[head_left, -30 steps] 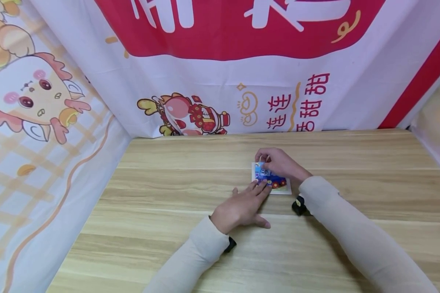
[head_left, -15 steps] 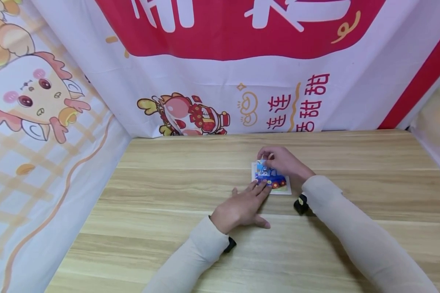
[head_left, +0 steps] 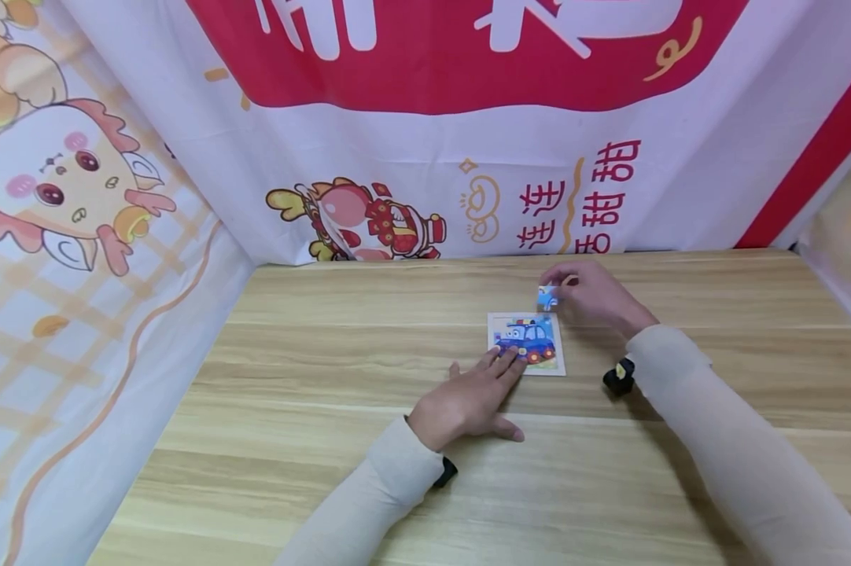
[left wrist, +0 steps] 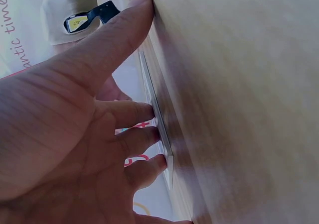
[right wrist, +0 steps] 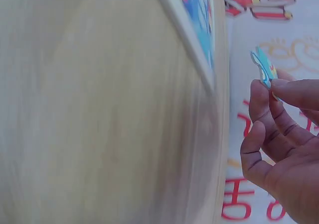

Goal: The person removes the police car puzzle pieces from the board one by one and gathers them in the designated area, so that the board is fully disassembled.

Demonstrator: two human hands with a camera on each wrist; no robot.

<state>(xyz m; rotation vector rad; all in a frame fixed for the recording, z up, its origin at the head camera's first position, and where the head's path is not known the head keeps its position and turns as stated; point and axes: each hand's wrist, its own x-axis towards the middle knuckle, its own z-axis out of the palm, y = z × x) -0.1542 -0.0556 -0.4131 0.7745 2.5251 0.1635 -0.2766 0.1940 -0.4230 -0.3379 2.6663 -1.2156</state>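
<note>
A small square jigsaw puzzle [head_left: 537,343] with a white border and a blue cartoon car lies flat on the table. My left hand [head_left: 471,395] rests its outstretched fingertips on the puzzle's near left part, thumb spread to the side; in the left wrist view its fingers [left wrist: 142,140] press on the thin board's edge [left wrist: 159,112]. Just beyond the puzzle's far right corner, my right hand [head_left: 598,297] pinches a light blue puzzle piece [head_left: 547,297] between thumb and fingers. The right wrist view shows this piece [right wrist: 265,67] held edge-on, above the tabletop.
The wooden table [head_left: 312,377] stretches around the puzzle on all sides. A printed cloth [head_left: 411,181] hangs along its back edge, and another patterned cloth [head_left: 79,330] covers the left side. Black straps with small devices sit at both wrists.
My right hand has lifted the light blue piece off the puzzle's upper left and carried it right and slightly back. The left hand stays in place on the puzzle.
</note>
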